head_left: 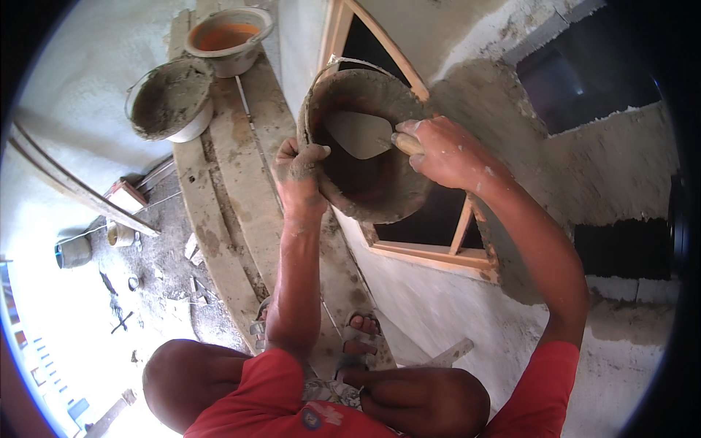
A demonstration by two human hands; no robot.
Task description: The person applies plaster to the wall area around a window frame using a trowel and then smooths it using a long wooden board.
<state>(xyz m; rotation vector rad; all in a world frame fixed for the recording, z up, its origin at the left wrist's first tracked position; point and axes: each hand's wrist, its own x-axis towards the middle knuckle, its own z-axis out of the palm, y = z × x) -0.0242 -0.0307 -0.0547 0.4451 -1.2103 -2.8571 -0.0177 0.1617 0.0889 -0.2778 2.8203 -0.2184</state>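
My left hand [299, 171] grips the near left rim of a mortar-caked bucket [398, 190], which is tipped so that its mouth faces me. Grey mortar coats its inner wall, and a wire handle [314, 91] arches over its far side. In my right hand [442, 150] is the wooden handle of a trowel [358, 133]. The trowel's pale, rounded blade lies within the bucket's mouth. Whether the blade touches the inner wall I cannot tell.
Planks [219, 190] form a raised platform under my sandalled feet. A bucket of mortar [171, 95] and an orange-lined bucket [226, 36] stand at its far end. A wooden window frame [431, 252] is set in the wall on the right. Rubble and small pails [73, 252] lie below left.
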